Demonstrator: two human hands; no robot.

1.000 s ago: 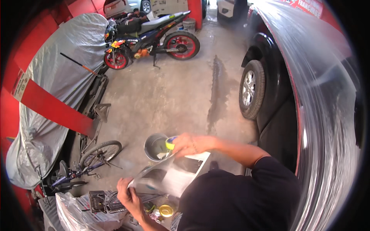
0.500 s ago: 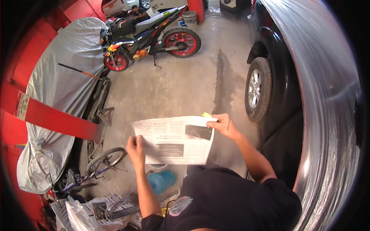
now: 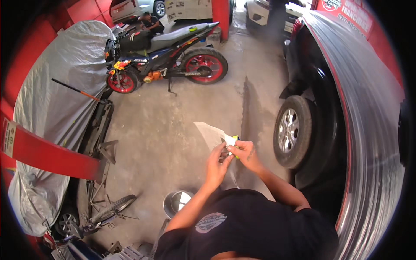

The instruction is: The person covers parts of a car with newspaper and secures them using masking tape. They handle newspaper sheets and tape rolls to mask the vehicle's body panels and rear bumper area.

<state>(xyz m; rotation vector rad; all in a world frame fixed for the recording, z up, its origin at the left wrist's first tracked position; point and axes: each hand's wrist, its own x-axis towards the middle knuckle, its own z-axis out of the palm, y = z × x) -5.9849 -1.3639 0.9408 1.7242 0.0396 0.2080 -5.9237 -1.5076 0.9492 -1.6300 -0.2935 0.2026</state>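
A printed newspaper sheet [image 3: 211, 135] hangs out in front of me, turned nearly edge-on, so little of its face shows. My left hand [image 3: 216, 167] is closed on its near edge, thumb and fingers pinched together. Right beside it, my right hand [image 3: 247, 156] pinches the white end of the paper. A small yellow thing [image 3: 236, 139] sticks out behind the right fingers; its kind is mostly hidden. Both hands almost touch, held in front of my chest above the floor.
A round metal bucket [image 3: 174, 203] stands by my left forearm. On the right is a black vehicle with its wheel [image 3: 291, 130] and plastic sheeting [image 3: 368, 86]. Ahead stands a motorcycle [image 3: 173, 56]; a bicycle [image 3: 112, 210] lies lower left. Another person [image 3: 151, 22] crouches far back.
The sheet, spread wide between both hands before, is now turned edge-on. My left hand has moved right and joined the right hand. My view has shifted, showing the bucket more fully.
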